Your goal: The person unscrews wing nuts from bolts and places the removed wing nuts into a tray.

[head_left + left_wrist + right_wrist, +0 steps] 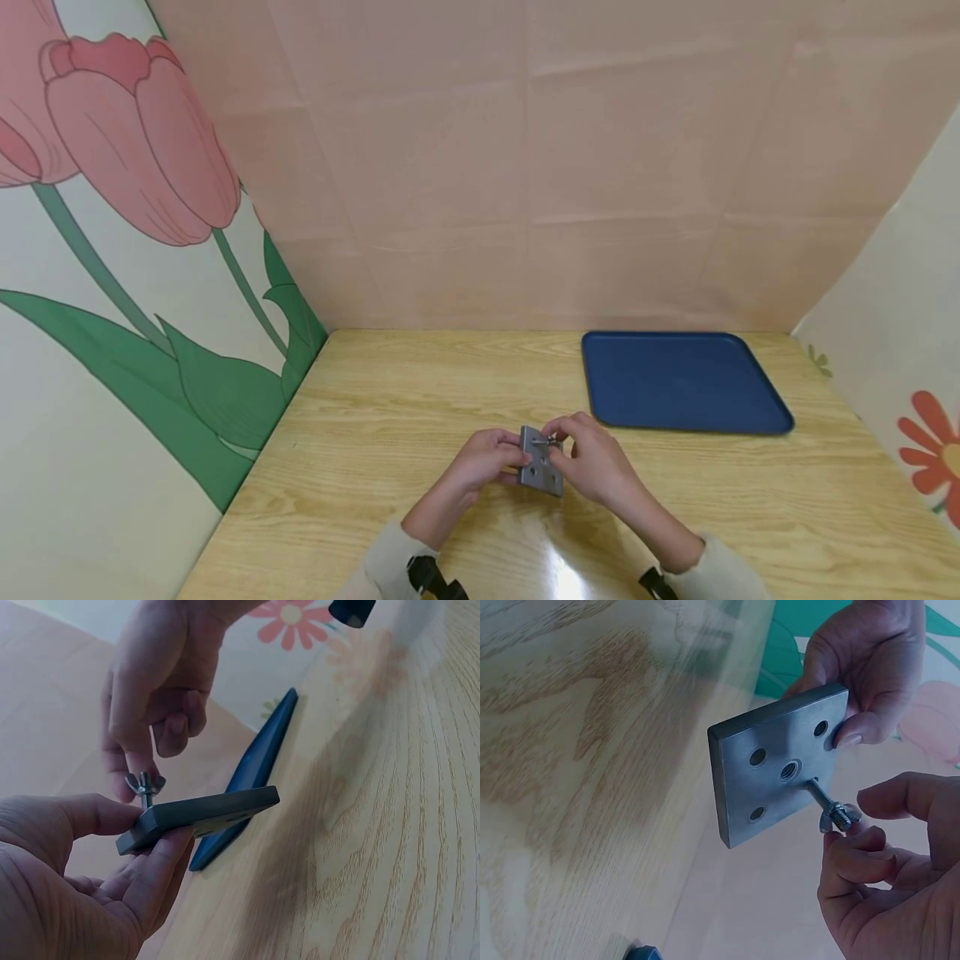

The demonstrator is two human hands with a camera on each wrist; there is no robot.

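Observation:
A square grey metal plate [735,780] is held up over the wooden table, tilted on edge. It has several holes, the middle one larger and threaded. My left hand [483,458] grips the plate by one side, thumb on one face and fingers behind. From a corner hole sticks a threaded bolt [819,793], carrying a wing nut [145,782] near its outer end. My right hand [596,462] pinches at that wing nut, thumb and forefinger at its wings. The other fingers of this hand are curled in toward the palm.
A dark blue tray [675,379] lies at the back right of the table [360,500]. Pink sheeting [525,167] hangs along the back. Walls printed with flowers stand left and right.

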